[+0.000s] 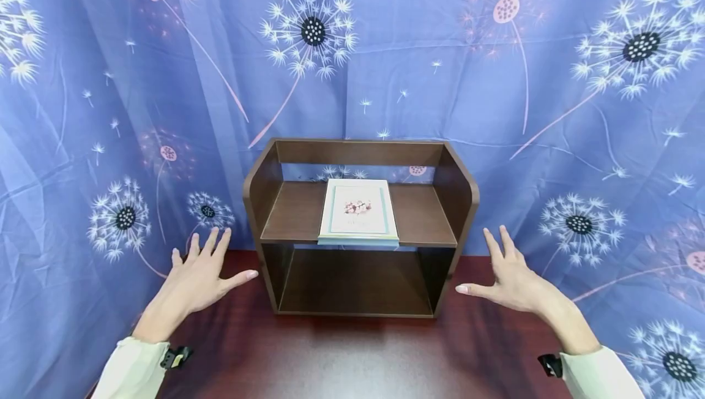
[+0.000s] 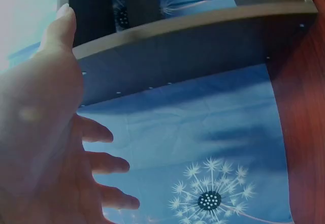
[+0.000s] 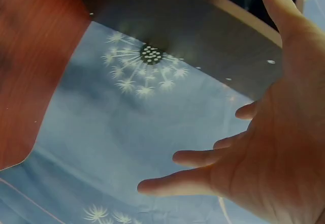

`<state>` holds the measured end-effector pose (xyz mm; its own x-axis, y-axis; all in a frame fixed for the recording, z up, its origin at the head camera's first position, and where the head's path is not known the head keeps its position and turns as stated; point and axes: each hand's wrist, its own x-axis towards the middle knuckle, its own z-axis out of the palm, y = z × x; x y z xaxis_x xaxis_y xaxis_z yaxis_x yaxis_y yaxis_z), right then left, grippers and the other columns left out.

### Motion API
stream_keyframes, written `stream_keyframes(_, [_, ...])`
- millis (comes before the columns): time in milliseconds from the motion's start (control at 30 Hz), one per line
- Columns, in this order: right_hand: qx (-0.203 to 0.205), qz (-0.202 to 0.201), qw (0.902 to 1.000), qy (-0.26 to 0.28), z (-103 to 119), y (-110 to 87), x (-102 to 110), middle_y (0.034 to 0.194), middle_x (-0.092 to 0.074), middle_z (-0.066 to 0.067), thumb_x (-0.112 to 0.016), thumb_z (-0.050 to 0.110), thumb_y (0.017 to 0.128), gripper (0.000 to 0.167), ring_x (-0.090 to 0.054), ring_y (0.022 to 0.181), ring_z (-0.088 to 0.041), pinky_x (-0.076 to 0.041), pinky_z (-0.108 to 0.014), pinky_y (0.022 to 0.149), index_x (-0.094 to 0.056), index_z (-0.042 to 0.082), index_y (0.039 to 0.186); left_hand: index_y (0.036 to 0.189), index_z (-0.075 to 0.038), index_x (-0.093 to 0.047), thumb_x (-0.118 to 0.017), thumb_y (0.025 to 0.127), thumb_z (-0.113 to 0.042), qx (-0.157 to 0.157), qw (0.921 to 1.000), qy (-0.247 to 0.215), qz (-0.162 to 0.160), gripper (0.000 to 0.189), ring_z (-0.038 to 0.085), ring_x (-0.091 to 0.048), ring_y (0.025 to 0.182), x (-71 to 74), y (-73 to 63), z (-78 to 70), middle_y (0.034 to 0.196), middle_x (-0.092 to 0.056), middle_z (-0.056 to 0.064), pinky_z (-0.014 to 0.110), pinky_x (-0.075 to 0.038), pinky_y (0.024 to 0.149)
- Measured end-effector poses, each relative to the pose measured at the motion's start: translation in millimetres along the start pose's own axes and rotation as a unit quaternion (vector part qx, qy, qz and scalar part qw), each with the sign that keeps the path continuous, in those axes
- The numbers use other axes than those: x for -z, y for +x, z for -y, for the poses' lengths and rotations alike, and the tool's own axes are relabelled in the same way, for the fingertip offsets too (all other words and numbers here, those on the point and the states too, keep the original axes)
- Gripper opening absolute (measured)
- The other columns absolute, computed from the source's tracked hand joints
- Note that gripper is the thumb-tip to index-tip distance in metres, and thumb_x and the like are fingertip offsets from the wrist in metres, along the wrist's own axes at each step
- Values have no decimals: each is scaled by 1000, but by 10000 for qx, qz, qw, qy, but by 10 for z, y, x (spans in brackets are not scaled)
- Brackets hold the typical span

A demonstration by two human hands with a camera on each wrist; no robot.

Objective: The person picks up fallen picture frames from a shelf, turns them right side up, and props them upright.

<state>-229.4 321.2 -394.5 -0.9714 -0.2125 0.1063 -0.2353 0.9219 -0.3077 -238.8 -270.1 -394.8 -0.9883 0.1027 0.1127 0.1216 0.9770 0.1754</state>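
Observation:
A small dark brown wooden shelf [image 1: 358, 279] with two levels stands at the middle of the head view. On its upper board lies a stack of thin books or cards [image 1: 358, 209], the top one pale with a blue border and a pink flower print. My left hand [image 1: 195, 276] hovers left of the shelf, fingers spread, holding nothing. On the other side my right hand [image 1: 512, 283] is held out with fingers spread, also holding nothing. Each wrist view shows one outer side panel [image 2: 177, 61] of the shelf beside the hand, the right one being a dark panel [image 3: 193, 36].
The shelf stands on a dark red wooden table [image 1: 352, 362]. Behind and at both sides hangs a blue curtain [image 1: 396, 93] printed with dandelions. White sleeves [image 1: 134, 368] cover both forearms, and a dark strap piece [image 1: 175, 357] shows at the left wrist.

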Motion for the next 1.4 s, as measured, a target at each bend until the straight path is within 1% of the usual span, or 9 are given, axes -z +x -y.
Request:
stream_keyframes(233, [120,-277,9994,156,139,-57,124,172,16,-32,-81,65,83,137,-23,142,-76,-44,-78,102,8,6,169,167,-2,-19,-51,94,-80,-252,9988,-334,-257,112,65,-22,152,31,-49,-15,170,-27,29,81,-23,118])
stream_keyframes(367, [143,-505,9985,152,227,-105,165,173,23,-24,-80,67,83,139,-27,145,-70,-53,-69,94,14,12,169,163,3,-29,-57,98,-70,-476,9948,-561,-709,102,60,-36,147,32,-86,-20,163,-39,32,74,-33,117])
stream_keyframes(600, [279,-865,9958,121,407,-167,253,175,16,-21,-81,64,83,136,-64,114,-57,-57,-47,69,11,13,169,162,-2,-36,-63,101,-59,-598,9836,-915,-1437,88,53,-47,140,34,-130,-107,155,-49,32,72,-41,110])
stream_keyframes(767, [546,-1362,9889,228,546,-195,340,170,-4,-25,-88,55,81,133,-69,92,-39,-56,-47,69,3,15,170,161,-6,-39,-66,102,-47,-759,9741,-1141,-1800,77,52,-52,135,101,-176,-204,150,-55,30,71,-44,106])
stream_keyframes(867, [723,-1746,9817,255,631,-189,373,160,-19,-27,-91,50,79,129,-68,98,-32,-54,-40,67,-6,16,170,149,-4,-53,-69,102,-36,-882,9635,-1337,-2145,60,47,-57,130,136,-215,-276,142,-61,26,68,-48,102])
stream_keyframes(967, [833,-2011,9756,289,719,-180,410,147,-30,-24,-92,46,80,122,-63,95,-21,-49,-30,61,-13,18,169,120,-6,-67,-75,98,-24,-1182,9462,-1458,-2638,30,40,-63,124,171,-241,-368,132,-68,19,61,-54,95])
stream_keyframes(1133, [1206,-2281,9660,138,871,-127,513,120,-46,-12,-87,38,87,98,-50,76,-5,-43,-23,59,-31,15,164,90,-11,-67,-79,91,-13,-1775,9188,-1408,-3233,12,26,-65,99,272,-213,-537,103,-69,7,40,-51,80])
stream_keyframes(1233, [1576,-2264,9612,-66,975,-50,578,116,-54,-5,-84,33,90,74,-51,77,-3,-46,-24,63,-50,11,152,88,-11,-68,-80,91,-12,-1988,9138,-1382,-3262,12,18,-59,87,348,-178,-627,94,-62,2,34,-46,72])
stream_keyframes(1400, [1896,-1689,9670,-216,1152,132,645,124,-63,-4,-77,37,97,53,-60,87,-13,-53,-35,76,-62,9,139,100,-16,-74,-75,97,-16,-2124,9245,-1749,-2638,3,9,-60,86,474,-101,-748,101,-66,-3,28,-52,72])
